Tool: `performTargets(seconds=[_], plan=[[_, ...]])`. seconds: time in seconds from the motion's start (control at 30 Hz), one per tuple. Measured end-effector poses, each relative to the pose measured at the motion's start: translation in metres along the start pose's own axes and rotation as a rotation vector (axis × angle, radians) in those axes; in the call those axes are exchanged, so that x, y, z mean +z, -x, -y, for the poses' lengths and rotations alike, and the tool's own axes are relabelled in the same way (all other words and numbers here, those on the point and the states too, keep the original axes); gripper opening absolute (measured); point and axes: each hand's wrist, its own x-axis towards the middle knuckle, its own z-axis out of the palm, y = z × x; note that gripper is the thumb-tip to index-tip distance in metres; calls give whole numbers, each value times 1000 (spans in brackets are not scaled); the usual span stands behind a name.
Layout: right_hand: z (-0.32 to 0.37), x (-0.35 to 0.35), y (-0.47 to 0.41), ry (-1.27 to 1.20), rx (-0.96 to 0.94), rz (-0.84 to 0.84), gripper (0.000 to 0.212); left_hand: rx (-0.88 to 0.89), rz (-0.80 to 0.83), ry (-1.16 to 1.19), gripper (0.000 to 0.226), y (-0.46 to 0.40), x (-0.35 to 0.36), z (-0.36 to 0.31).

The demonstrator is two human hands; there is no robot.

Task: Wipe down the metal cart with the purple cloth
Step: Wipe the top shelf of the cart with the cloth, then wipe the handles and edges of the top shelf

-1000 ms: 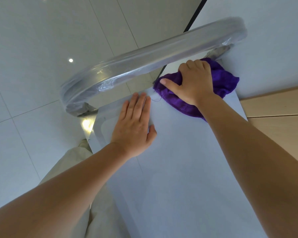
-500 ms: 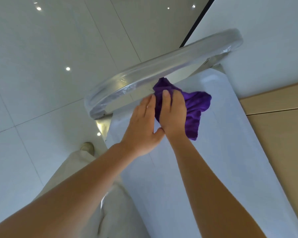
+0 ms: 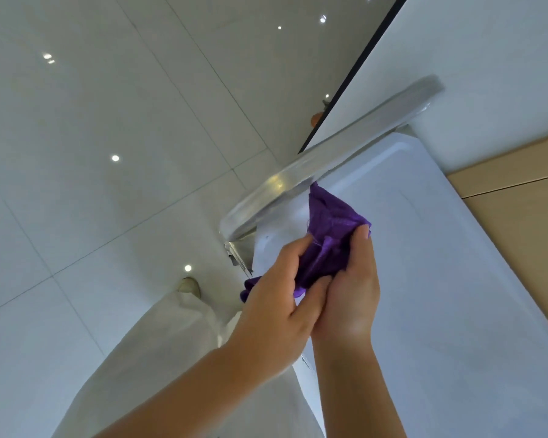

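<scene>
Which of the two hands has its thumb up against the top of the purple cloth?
The right hand: its thumb presses the upper part of the purple cloth. The left hand grips the cloth lower down, fingers curled into it.

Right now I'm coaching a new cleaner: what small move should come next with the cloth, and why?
Probably fold the cloth into a flat pad and press it back onto the cart top. Both the left hand and the right hand hold it bunched above the surface, one corner reaching toward the handle, so it isn't wiping anything.
</scene>
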Motion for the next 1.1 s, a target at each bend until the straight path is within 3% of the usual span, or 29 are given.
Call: performTargets(seconds=[0.1,0.23,0.33,0.4,0.5,0.67,0.77,0.93,1.1], plan=[[2,19,33,85,-164,-113,37,121,6,-129,29,7,-25,-12],[-1,54,56,3,-580,-232,38,285,40,-219,21,-1,-62,-36],[-3,71,49,6,-813,-288,40,402,-81,-235,20,-24,-84,-47],[-9,76,37,128,-941,-332,43,407,-139,-280,18,-50,-96,-44],[-31,80,24,330,-1108,-339,42,301,-87,-393,19,-87,-108,-25],[-79,99,7,652,-1115,-210,38,82,-16,-236,14,-106,-111,-13],[-93,108,-13,814,-1105,-311,38,18,-16,-174,5,-111,-108,-11],[-87,108,-32,988,-1182,-470,55,-87,-89,-60,13,-115,-115,-5],[-68,108,-46,931,-1197,-499,67,-104,-29,41,26,-104,-114,2]])
